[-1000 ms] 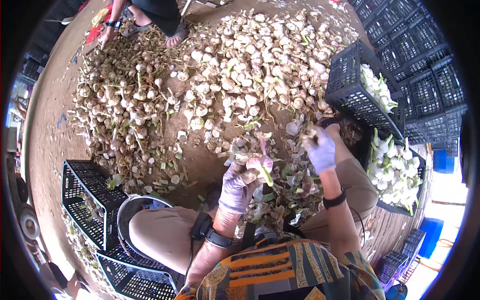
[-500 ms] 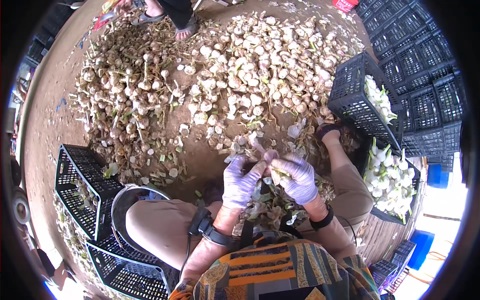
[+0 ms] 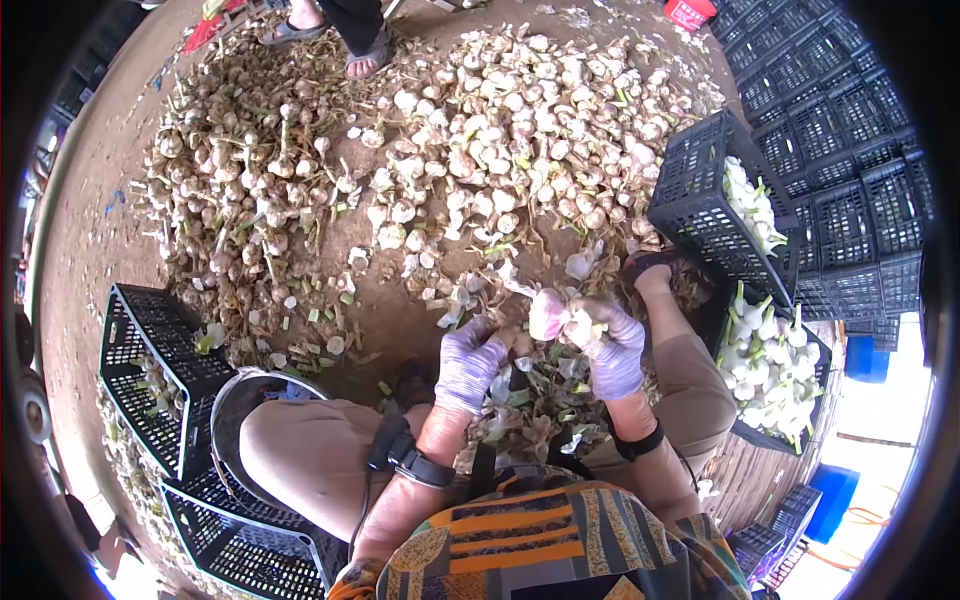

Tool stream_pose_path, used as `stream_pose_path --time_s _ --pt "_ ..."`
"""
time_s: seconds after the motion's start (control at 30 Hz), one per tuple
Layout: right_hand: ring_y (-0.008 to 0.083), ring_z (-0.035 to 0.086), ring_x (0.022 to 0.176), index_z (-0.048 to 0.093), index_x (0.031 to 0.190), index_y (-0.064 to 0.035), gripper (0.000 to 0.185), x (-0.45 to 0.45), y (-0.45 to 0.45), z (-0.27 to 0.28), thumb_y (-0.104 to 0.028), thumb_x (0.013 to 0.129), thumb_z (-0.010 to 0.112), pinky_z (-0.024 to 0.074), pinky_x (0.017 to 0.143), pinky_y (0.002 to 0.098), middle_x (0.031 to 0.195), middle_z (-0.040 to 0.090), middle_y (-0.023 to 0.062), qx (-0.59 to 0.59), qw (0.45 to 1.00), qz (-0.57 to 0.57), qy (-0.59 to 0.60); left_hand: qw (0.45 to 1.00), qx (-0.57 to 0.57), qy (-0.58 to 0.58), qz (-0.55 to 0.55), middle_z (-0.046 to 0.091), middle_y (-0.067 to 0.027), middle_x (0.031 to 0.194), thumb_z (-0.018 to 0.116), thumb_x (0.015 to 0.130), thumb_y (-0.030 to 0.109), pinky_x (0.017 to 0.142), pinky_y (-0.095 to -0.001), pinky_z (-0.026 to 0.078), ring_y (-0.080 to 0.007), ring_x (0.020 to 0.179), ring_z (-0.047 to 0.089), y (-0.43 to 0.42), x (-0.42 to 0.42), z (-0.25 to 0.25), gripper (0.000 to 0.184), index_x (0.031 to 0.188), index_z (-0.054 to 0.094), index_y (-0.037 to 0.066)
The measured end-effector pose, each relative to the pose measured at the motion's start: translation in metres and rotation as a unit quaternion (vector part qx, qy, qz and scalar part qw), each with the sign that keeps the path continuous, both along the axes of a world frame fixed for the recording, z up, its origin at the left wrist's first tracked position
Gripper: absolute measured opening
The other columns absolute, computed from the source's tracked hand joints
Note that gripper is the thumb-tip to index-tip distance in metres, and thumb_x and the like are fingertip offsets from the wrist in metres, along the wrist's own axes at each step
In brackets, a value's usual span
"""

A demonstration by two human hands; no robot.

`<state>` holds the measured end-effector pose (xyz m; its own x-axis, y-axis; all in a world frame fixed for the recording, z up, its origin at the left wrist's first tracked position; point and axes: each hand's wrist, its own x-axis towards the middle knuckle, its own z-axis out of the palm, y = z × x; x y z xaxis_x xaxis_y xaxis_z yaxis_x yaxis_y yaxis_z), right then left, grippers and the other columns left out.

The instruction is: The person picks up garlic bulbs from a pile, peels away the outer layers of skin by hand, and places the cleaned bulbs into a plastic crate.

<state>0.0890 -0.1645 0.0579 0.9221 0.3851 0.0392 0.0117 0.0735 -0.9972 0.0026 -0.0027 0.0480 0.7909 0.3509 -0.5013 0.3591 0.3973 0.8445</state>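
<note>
Both my hands wear thin pale purple gloves and are raised above a heap of peeled skins between my legs. My right hand is closed round a garlic bulb with pinkish-purple skin; loose pale husk shows at its fingers. Just left of the bulb is my left hand, its fingers pressed together at brownish matter that I cannot make out. A small gap shows between the left fingertips and the bulb.
Unpeeled garlic lies heaped ahead, with a second heap at the left. Crates of white garlic stand right, beside stacked black crates. A bucket and black crates are at my left. A person's feet show at the top.
My right hand has come in from the right to the bulb, which was in my left hand. My left hand has let go of it and moved slightly left. The other person's hand has left view.
</note>
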Motion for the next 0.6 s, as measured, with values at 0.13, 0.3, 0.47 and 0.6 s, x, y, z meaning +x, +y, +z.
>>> stream_pose_path --time_s 0.13,0.3,0.47,0.6 --pt "0.0153 0.059 0.079 0.065 0.094 -0.0042 0.026 -0.002 0.001 0.009 0.004 0.07 0.068 0.0476 0.066 0.0267 0.094 0.061 0.0078 -0.161 0.961 0.084 -0.208 0.987 -0.146 -0.059 0.031 0.062 -0.0051 0.073 0.066 0.081 0.031 0.055 -0.0255 0.051 -0.0125 0.062 0.059 0.004 0.002 0.006 0.035 0.099 0.061 0.001" --pt "0.0167 0.059 0.074 0.065 0.091 -0.0063 0.025 -0.002 0.004 0.014 0.008 0.07 0.067 0.0473 0.065 0.0264 0.089 0.061 0.0079 -0.146 0.953 0.148 -0.22 0.998 -0.055 0.03 -0.022 0.061 -0.0072 0.066 0.066 0.079 0.032 0.049 -0.0294 0.049 -0.0174 0.06 0.061 0.004 0.006 -0.022 0.031 0.086 0.062 0.002" --pt "0.02 0.063 0.077 0.055 0.1 0.004 0.023 0.008 0.0 0.009 -0.002 0.078 0.06 0.054 0.057 0.0321 0.091 0.062 0.0155 0.154 0.951 -0.025 0.268 0.874 0.431 0.103 -0.201 0.063 -0.0172 0.081 0.062 0.074 0.016 0.064 -0.0356 0.048 -0.0351 0.072 0.059 -0.009 -0.011 -0.054 0.024 0.097 0.065 0.009" --pt "0.0262 0.064 0.081 0.051 0.105 0.0041 0.027 0.009 -0.003 -0.002 -0.008 0.081 0.055 0.0564 0.052 0.0329 0.095 0.062 0.0164 0.182 0.91 -0.037 0.37 0.973 0.217 -0.038 -0.074 0.061 -0.016 0.085 0.065 0.07 0.007 0.066 -0.0342 0.048 -0.0314 0.075 0.06 -0.008 -0.005 -0.033 0.023 0.092 0.063 0.001"
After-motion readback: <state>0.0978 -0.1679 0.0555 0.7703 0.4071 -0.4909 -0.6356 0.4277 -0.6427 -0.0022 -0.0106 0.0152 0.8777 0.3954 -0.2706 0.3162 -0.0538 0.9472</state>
